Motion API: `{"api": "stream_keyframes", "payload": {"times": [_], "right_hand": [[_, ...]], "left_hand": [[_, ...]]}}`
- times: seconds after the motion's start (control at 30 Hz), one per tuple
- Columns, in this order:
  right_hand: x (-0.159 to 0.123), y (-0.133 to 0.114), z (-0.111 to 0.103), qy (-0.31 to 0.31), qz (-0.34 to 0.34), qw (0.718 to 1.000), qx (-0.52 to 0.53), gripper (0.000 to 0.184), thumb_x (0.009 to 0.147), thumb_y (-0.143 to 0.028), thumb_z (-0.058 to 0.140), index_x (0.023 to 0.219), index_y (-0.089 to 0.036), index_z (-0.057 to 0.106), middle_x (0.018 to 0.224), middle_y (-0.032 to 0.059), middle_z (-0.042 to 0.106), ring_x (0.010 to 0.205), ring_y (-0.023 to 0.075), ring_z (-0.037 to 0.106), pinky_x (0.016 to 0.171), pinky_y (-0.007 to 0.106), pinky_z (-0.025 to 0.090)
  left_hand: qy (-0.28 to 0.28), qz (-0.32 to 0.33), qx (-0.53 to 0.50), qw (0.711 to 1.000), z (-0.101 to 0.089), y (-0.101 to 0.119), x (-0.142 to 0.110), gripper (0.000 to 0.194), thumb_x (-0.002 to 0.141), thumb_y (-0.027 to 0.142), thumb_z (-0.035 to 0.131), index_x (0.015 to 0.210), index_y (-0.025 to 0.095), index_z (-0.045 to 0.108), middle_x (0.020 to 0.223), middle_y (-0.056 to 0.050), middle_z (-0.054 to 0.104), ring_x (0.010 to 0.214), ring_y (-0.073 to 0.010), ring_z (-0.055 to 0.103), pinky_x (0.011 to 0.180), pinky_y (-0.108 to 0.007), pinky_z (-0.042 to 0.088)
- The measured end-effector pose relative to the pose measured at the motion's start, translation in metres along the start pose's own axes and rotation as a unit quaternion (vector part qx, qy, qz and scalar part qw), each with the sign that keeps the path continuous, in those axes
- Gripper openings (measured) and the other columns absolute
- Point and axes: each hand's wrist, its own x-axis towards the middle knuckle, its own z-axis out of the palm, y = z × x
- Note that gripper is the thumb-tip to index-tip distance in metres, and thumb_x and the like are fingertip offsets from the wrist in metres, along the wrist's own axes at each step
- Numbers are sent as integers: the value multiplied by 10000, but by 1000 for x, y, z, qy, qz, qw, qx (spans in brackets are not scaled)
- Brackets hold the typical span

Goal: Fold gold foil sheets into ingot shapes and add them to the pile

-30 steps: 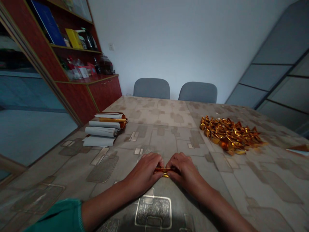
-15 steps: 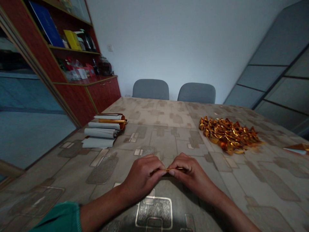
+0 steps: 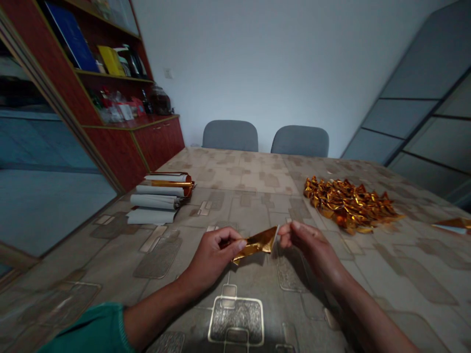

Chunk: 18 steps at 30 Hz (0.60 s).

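Note:
My left hand (image 3: 217, 252) pinches a folded piece of gold foil paper (image 3: 259, 241) between thumb and fingers, just above the table. The paper points right, and its right end flares into a pale edge. Close to that end is my right hand (image 3: 307, 245), its fingers loosely bent and the thumb apart from them. Its fingertips are at the pale edge; whether they touch it I cannot tell. Further right lies a pile of folded gold foil pieces (image 3: 349, 203).
A stack of rolled grey-backed gold sheets (image 3: 154, 201) lies at the left of the patterned table (image 3: 235, 171). Another gold foil piece (image 3: 454, 224) is at the far right. Two grey chairs (image 3: 230, 135) stand behind the table, and a red cabinet (image 3: 154, 142) is at the left.
My hands were together, both pinching the narrow gold paper. Now the right hand has moved right and its grip has loosened; the paper shows wider, with its end flared.

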Motion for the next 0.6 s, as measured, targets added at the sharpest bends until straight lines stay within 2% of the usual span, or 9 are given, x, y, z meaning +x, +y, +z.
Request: {"api": "stream_keyframes", "payload": {"times": [0.07, 0.1, 0.17, 0.23, 0.33, 0.5, 0.6], "right_hand": [[-3, 3, 7, -21, 7, 999, 29, 517, 917, -655, 527, 986, -195, 753, 849, 80, 710, 769, 213, 609, 736, 352, 477], [-5, 5, 12, -54, 11, 998, 21, 512, 920, -649, 528, 992, -195, 753, 906, 92, 714, 822, 221, 616, 762, 354, 478], [-7, 11, 22, -92, 13, 996, -13, 442, 863, -622, 638, 950, -204, 755, 877, 77, 709, 817, 219, 613, 739, 339, 472], [-8, 15, 30, -84, 12, 996, -26, 416, 820, -618, 691, 784, -206, 738, 759, 48, 682, 726, 197, 589, 691, 328, 468], [-7, 17, 34, -71, 7, 997, -24, 426, 812, -607, 703, 651, -212, 699, 675, 24, 654, 641, 170, 551, 645, 315, 462], [-7, 14, 29, -77, 18, 997, -6, 399, 818, -568, 724, 665, -199, 721, 644, 12, 637, 589, 140, 515, 606, 285, 429], [-6, 14, 26, -55, 16, 998, -7, 396, 790, -556, 757, 639, -195, 699, 651, 10, 633, 594, 136, 501, 598, 276, 405]], "left_hand": [[31, -16, -27, 999, 1, -2, 0, 233, 795, 354, 666, 673, 156, 662, 604, 12, 604, 573, -132, 537, 560, -242, 401], [38, -16, -33, 999, 2, -2, 0, 237, 794, 361, 669, 676, 154, 666, 611, 10, 609, 580, -133, 542, 566, -244, 409], [32, -10, -33, 999, 4, -1, -2, 240, 800, 364, 670, 688, 152, 676, 623, 4, 619, 594, -138, 553, 573, -245, 420], [16, -3, -23, 1000, 6, 0, -5, 234, 806, 357, 667, 693, 152, 683, 618, 2, 620, 595, -140, 557, 571, -245, 423], [-1, 5, -8, 1000, 7, 1, -7, 225, 806, 338, 663, 676, 155, 677, 595, 7, 610, 577, -137, 550, 561, -242, 422], [-7, 5, 4, 1000, 5, 1, -5, 224, 810, 336, 658, 682, 153, 675, 601, 6, 614, 574, -133, 551, 549, -234, 421], [-4, 7, 4, 1000, 4, 1, -4, 220, 810, 334, 654, 685, 154, 673, 602, 7, 616, 570, -131, 550, 552, -235, 427]]}}
